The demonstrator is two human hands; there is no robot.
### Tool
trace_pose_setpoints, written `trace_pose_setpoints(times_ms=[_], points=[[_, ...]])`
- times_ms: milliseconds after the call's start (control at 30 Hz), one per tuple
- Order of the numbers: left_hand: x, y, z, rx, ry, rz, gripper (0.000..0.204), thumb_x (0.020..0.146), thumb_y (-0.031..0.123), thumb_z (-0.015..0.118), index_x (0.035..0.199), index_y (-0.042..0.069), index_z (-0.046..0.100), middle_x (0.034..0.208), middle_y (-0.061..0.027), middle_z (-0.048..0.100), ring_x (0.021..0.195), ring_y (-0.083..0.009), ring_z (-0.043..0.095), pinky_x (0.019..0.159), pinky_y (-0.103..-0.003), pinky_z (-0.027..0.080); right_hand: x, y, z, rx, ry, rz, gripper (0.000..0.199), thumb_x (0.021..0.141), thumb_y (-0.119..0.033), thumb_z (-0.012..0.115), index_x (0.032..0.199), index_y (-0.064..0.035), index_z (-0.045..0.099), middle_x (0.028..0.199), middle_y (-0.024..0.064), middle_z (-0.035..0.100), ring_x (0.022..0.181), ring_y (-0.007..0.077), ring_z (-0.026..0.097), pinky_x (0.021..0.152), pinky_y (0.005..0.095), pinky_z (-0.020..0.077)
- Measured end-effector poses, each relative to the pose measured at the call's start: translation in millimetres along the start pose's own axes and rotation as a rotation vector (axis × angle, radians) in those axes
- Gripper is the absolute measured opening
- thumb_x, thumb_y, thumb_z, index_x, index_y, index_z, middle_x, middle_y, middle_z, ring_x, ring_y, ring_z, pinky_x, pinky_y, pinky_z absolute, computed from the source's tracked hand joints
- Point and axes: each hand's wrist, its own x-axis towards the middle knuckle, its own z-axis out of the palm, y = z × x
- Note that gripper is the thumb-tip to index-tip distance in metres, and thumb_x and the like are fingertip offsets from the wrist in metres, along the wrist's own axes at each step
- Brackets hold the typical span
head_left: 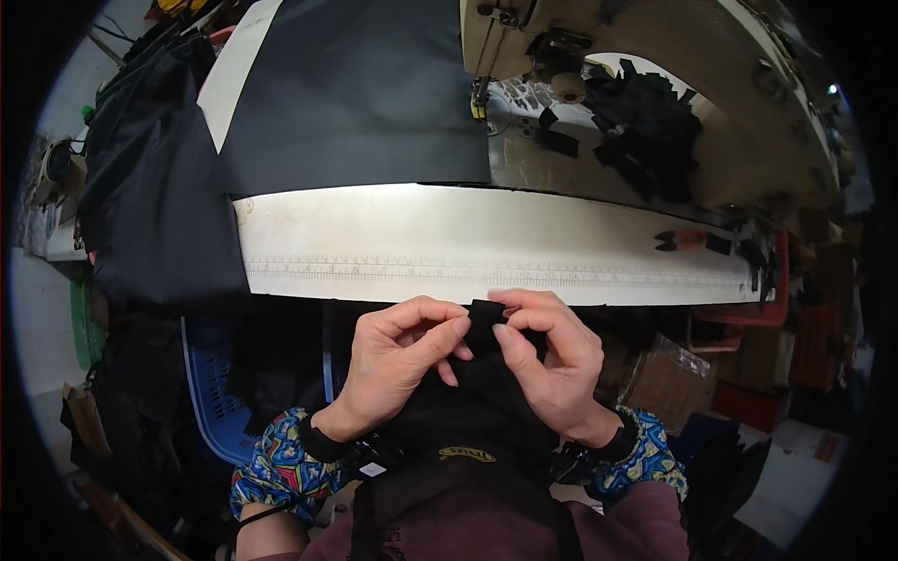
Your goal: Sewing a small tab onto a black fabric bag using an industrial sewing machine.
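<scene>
Worktop (486,229), white with ruler marks along its near side, is stretching across the scene, and a sewing machine (655,33) is standing at its far right. A dark sheet (365,93) is covering the far left, while a heap of black scraps (655,112) is lying under the machine's arm. The left grip (402,351) and right grip (557,360) are facing each other. Orange-and-black snips (692,241) are resting well apart, toward the right. Smallest, the black fabric piece (485,312) is sitting between the hands at the worktop's near edge, the left grip pinching its left edge and the right its right edge, each barely parted; it is probably feeling light, soft and tough, with opposite edges offering the surest hold.
</scene>
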Motion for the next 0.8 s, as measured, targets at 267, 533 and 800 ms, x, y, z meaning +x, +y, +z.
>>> trace_pose_setpoints(times_ms=[267,533,800], points=[[0.1,4.5,8.1,0.018,0.01,0.019,0.015,0.097,0.002,0.067,0.109,-0.006,0.07,0.098,-0.0089,0.069,0.082,-0.0131,0.069,0.06,-0.023,0.059,1.6,0.6,3.3,0.064,0.058,0.141,0.009,0.088,-0.001,0.074,0.092,0.0014,0.067,0.096,0.0135,0.071,0.081,0.0177,0.069,0.073,0.0283,0.0547],[25.3,29.4,-18.2,0.479,0.112,0.206,0.009,0.094,0.001,0.069,0.101,-0.003,0.072,0.094,-0.0058,0.068,0.075,-0.0091,0.067,0.063,-0.022,0.056,82.3,32.6,-18.9,-0.566,-0.119,-0.482,0.017,0.083,0.002,0.073,0.099,0.0036,0.07,0.101,0.0128,0.069,0.09,0.0292,0.068,0.076,0.0353,0.0556],[56.2,59.9,-31.7,0.918,0.015,0.429,0.009,0.09,-0.004,0.068,0.099,-0.005,0.071,0.091,-0.008,0.066,0.073,-0.0116,0.067,0.063,-0.025,0.055,141.8,60.0,-14.2,-0.865,-0.165,-0.728,0.007,0.08,-0.003,0.068,0.086,-0.0028,0.066,0.088,0.0037,0.063,0.084,0.0209,0.065,0.073,0.0331,0.0559]])
